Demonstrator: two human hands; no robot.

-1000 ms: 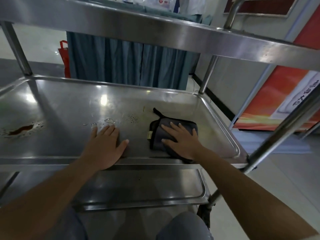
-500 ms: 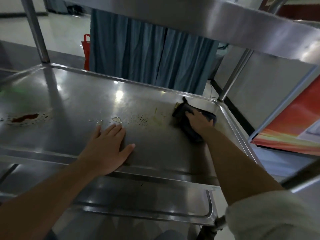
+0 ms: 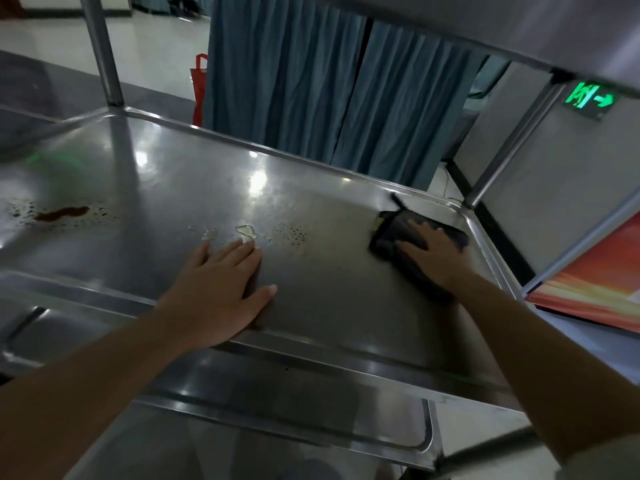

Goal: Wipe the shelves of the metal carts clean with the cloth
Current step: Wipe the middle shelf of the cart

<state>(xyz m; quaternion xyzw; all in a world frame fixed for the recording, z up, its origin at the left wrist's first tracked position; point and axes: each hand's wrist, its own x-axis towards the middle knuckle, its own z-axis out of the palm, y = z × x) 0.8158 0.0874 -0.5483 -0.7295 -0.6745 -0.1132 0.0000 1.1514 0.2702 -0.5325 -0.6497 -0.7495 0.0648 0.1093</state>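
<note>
Head view: a person leans over the middle shelf (image 3: 329, 299) of a steel cart, both bare forearms reaching in
Cloth: a dark folded cloth (image 3: 391, 237) lies flat at the shelf's far right corner, just beside the raised rim
Right hand: the right hand (image 3: 438, 258) presses down on the cloth, fingers spread and straight, not curled round it
Left hand: the left hand (image 3: 221, 289) rests flat on bare metal near the front edge, fingers straight, holding nothing
Dirt: a brown stain (image 3: 62, 213) sits far left; clear water drops (image 3: 246, 231) lie just beyond the left fingertips
Handling: the cloth looks soft, light and limp; it likely slides easily on wet steel, so a flat palm pressing its middle should steer it better than pinching an edge
</note>
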